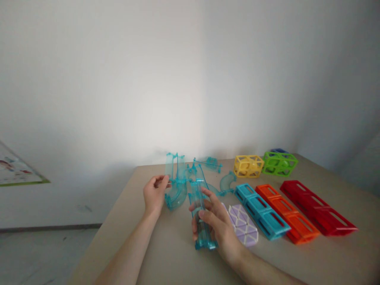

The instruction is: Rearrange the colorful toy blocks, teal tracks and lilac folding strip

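My right hand [216, 221] is wrapped round a long, see-through teal track piece [202, 225], which slants up and away from me over the table. The fingers pass behind it and the thumb lies on its near side. My left hand [156, 194] is closed, with thumb and fingertips pinched at the edge of a curved teal track piece [177, 196]. Behind that curve stands a straight teal panel-like piece [175, 164]. More teal pieces overlap beyond my right hand, so their joints are hard to make out.
Lilac triangular tiles [243, 227] lie right of my right hand. Further right are rows of blue [263, 211], orange [286, 213] and red [316, 208] blocks. Yellow [248, 166] and green [279, 164] frames with balls inside stand at the back, near the wall [190, 79].
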Tool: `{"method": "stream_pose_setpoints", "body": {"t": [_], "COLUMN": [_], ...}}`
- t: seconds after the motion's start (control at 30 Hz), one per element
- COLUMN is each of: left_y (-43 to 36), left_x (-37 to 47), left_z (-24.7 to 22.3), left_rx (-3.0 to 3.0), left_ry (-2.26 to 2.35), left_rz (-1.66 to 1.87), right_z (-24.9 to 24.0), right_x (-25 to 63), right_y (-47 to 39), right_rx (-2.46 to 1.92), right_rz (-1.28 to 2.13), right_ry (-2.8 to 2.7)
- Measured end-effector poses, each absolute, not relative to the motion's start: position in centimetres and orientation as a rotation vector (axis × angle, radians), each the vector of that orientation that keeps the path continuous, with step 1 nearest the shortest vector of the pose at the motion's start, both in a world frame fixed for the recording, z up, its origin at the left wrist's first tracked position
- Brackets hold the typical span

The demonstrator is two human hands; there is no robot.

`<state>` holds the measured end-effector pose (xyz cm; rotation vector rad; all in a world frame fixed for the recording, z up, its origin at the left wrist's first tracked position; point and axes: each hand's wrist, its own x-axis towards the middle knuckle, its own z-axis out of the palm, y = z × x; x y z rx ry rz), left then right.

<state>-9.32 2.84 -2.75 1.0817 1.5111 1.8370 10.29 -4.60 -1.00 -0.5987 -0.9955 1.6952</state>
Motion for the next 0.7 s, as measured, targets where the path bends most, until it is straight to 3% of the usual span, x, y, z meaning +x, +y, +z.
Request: {"method": "stream_pose_setpoints", "body": {"t": [0.7], "left_y": [1.0], "left_x": [-7.6], "left_z": [-1.1], "left_rx": [0.896], "left_ry": [0.953], "left_rz": [1.789], "right_z": [0.3], "right_x": [10.3], "right_y": [-3.1], "right_rx": [-0.650], "right_rz": [1.908], "right_ry": [-0.768]}}
